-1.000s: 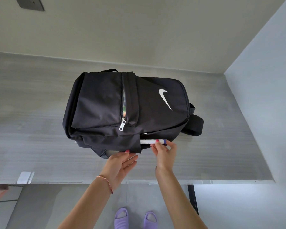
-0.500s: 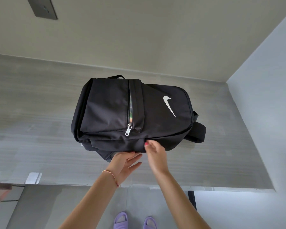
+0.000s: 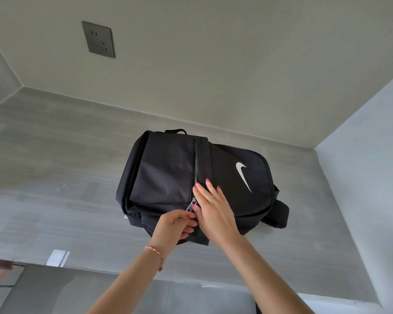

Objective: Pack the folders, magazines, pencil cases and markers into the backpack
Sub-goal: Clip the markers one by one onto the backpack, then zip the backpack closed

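Head view: left hand (image 3: pixel 177 223) pinches zipper pull (image 3: pixel 191 204); right hand (image 3: pixel 216 209) flat on backpack (image 3: pixel 163 177)

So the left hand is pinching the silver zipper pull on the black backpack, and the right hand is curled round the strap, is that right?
Not quite. The left hand does pinch the silver zipper pull on the black fabric backpack, but the right hand lies flat with straight fingers on the bag's front beside the zipper, not round the strap. The head view shows this.

Bare arms – bracelet (image 3: pixel 156 257) L wrist, ring (image 3: pixel 210 198) R, pink nails.
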